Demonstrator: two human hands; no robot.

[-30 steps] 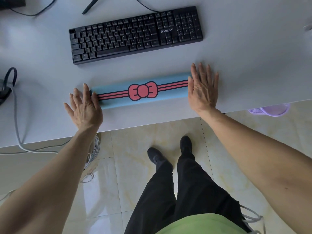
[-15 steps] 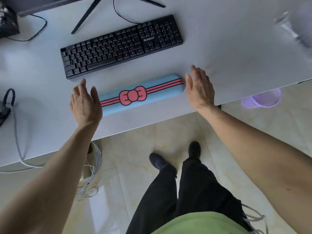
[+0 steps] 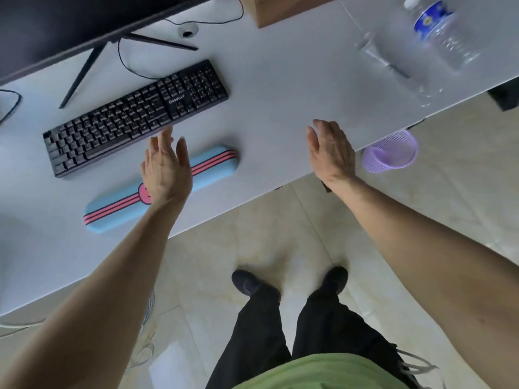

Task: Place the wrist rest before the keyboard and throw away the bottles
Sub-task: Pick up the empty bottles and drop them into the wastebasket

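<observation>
Both hands, left (image 3: 165, 169) and right (image 3: 331, 153), open and empty. Risk: clear bottles (image 3: 438, 37) beyond right hand lie loose on the table (image 3: 280, 88); hasty reach may roll them off.

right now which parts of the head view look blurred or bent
Head view: the clear plastic bottles at top right are smeared by motion blur, and the left hand's fingertips are soft; the black keyboard and blue wrist rest with red stripes read fairly sharp; the white desk's edge runs tilted, and wide-angle stretch swells the forearms near the frame corners.
</observation>
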